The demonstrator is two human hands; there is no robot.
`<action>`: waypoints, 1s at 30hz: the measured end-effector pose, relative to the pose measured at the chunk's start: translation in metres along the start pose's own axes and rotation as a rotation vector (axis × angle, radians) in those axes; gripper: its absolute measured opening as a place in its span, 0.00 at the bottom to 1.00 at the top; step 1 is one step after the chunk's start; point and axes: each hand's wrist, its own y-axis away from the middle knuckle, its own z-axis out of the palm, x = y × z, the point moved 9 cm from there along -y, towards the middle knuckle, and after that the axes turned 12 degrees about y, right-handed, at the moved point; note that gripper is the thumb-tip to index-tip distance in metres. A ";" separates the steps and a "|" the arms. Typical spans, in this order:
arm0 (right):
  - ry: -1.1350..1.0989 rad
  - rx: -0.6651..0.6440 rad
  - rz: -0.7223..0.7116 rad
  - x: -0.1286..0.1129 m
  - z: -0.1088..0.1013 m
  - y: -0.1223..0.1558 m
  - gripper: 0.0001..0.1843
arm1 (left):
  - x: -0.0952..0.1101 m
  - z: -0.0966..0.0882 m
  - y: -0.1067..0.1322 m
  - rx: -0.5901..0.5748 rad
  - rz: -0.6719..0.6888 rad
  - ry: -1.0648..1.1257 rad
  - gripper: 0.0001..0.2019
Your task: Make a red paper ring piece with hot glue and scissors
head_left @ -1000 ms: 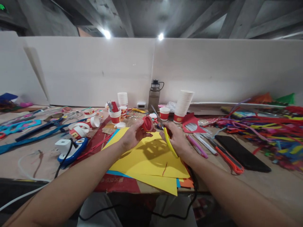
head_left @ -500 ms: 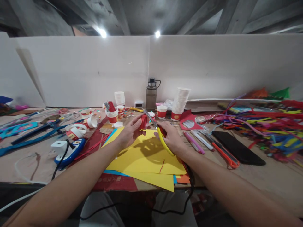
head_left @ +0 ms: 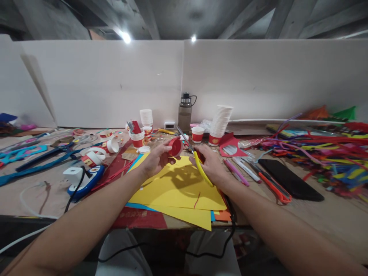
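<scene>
Between the fingers of my left hand (head_left: 157,158) is a small round red piece (head_left: 176,147), shaped like a shallow cup, its hollow side turned partly toward me. My right hand (head_left: 212,165) grips yellow-handled scissors (head_left: 201,168), their metal blades pointing up and away to the left. The blades stand just right of the red piece, apart from it. Beneath both hands lie yellow paper sheets (head_left: 169,191), with shadows of the hands on them.
Paper cups (head_left: 137,138), a tall cup stack (head_left: 221,122) and a bottle (head_left: 184,115) stand at the back. Pens (head_left: 235,172), a box cutter (head_left: 274,188), a phone (head_left: 290,179) and colourful strips (head_left: 324,153) lie right. A blue-and-white power strip (head_left: 86,184) sits left.
The red piece has turned so that its hollow side shows more. The scissors have drawn slightly right, away from it. The view has shifted a little.
</scene>
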 end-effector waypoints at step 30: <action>-0.030 -0.061 0.019 0.005 0.015 0.002 0.23 | -0.010 -0.017 -0.004 0.151 -0.109 0.149 0.28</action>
